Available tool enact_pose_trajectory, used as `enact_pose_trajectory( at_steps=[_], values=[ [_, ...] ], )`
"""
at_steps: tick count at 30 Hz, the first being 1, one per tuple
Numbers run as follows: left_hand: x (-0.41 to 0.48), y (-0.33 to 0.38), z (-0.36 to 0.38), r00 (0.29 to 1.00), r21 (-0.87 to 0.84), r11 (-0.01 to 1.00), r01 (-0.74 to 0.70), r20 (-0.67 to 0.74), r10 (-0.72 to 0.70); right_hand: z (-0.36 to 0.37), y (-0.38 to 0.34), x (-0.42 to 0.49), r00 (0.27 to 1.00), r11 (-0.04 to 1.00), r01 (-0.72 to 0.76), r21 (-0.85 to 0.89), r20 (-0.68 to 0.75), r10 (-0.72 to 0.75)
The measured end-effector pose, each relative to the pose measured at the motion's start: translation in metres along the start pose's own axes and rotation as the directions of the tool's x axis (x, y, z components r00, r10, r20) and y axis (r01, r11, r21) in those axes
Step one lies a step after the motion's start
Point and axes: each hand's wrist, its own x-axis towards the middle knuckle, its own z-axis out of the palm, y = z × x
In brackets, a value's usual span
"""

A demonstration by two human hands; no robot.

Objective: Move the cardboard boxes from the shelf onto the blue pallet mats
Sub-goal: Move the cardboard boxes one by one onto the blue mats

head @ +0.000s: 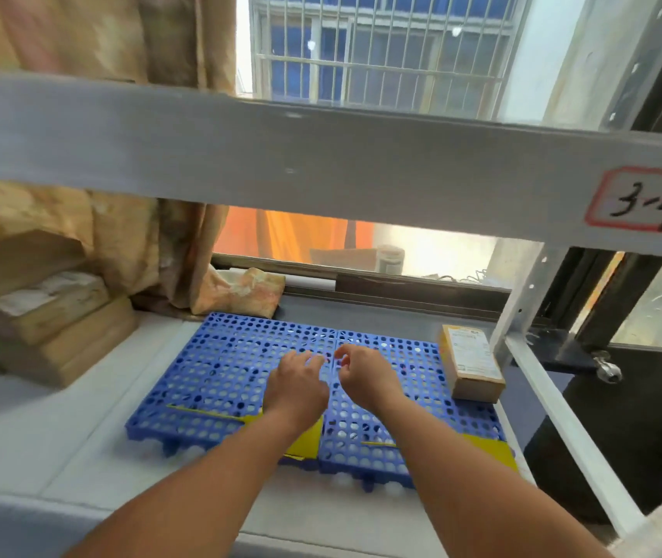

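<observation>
Overhead, shelf beam: a grey crossbar spans the view above the working level. A box lifted too high on its way across would probably strike it.
Blue pallet mats: two perforated mats lie side by side on the white shelf board and meet at a seam under the hands. Their front edges sit near the front of the board. A box shoved on rather than set down could slide a mat forward or open the seam.
Stack of cardboard boxes: these stand on the shelf board at the left, near the left mat but apart from it, and are blurred. Several flat boxes are piled unevenly, with the upper ones skewed. Pulling out a lower one would likely spill the rest.
Left hand: it hovers over the left mat beside the seam, fingers spread and relaxed, holding nothing.
Right hand: it hovers over the right mat, fingers loosely curled around nothing. Both hands are well apart from the stack, so a long sideways reach could end in a poor one-handed grasp.
Small cardboard box: it sits on the right mat at the outer edge, just beside the upright post. Boxes packed in beside it could nudge it off that edge.
Yellow strips: these lie along the mats' front edges, and whether they are tape or card cannot be told. A sliding box corner might snag on them.
</observation>
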Motion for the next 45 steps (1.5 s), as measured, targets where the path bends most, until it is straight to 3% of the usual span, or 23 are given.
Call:
enact_pose_trajectory(
  at_steps=[4, 12, 18, 23, 28, 33, 36, 41, 45],
  values=[
    [-0.024, -0.089, -0.04, 0.993, 0.033, 0.995, 0.095, -0.075, -0.093, 0.049, -0.085, 0.003, 0.99, 0.993, 0.113, -0.024, 0.084, -0.111],
    [-0.092, -0.245, -0.107, 0.945, -0.06, 0.962, 0.266, -0.182, -0.272, 0.146, -0.222, -0.006, 0.941, 0.956, 0.285, -0.076, 0.21, -0.264],
    [-0.128, -0.314, -0.13, 0.885, -0.096, 0.906, 0.412, -0.195, -0.424, 0.199, -0.292, -0.009, 0.939, 0.959, 0.283, 0.015, 0.2, -0.28],
    [-0.136, -0.357, -0.137, 0.793, -0.267, 0.795, 0.544, -0.147, -0.592, 0.233, -0.328, 0.003, 0.947, 0.965, 0.219, 0.142, 0.207, -0.245],
    [-0.111, -0.381, -0.154, 0.77, -0.384, 0.753, 0.534, -0.146, -0.621, 0.241, -0.353, 0.038, 0.975, 0.933, 0.182, 0.312, 0.065, -0.212],
    [-0.059, -0.399, -0.185, 0.752, -0.48, 0.725, 0.494, -0.182, -0.633, 0.228, -0.374, 0.096, 0.997, 0.863, 0.044, 0.503, -0.072, -0.009],
    [-0.028, -0.407, -0.198, 0.732, -0.573, 0.673, 0.467, -0.177, -0.658, 0.231, -0.386, 0.124, 0.998, 0.849, 0.009, 0.529, -0.057, 0.025],
    [0.005, -0.414, -0.198, 0.708, -0.718, 0.569, 0.401, -0.151, -0.69, 0.241, -0.396, 0.142, 0.992, 0.847, -0.112, 0.52, 0.111, 0.063],
    [0.017, -0.417, -0.188, 0.675, -0.715, 0.568, 0.407, -0.184, -0.715, 0.24, -0.396, 0.143, 0.988, 0.855, -0.131, 0.502, 0.14, 0.069]
  ],
)
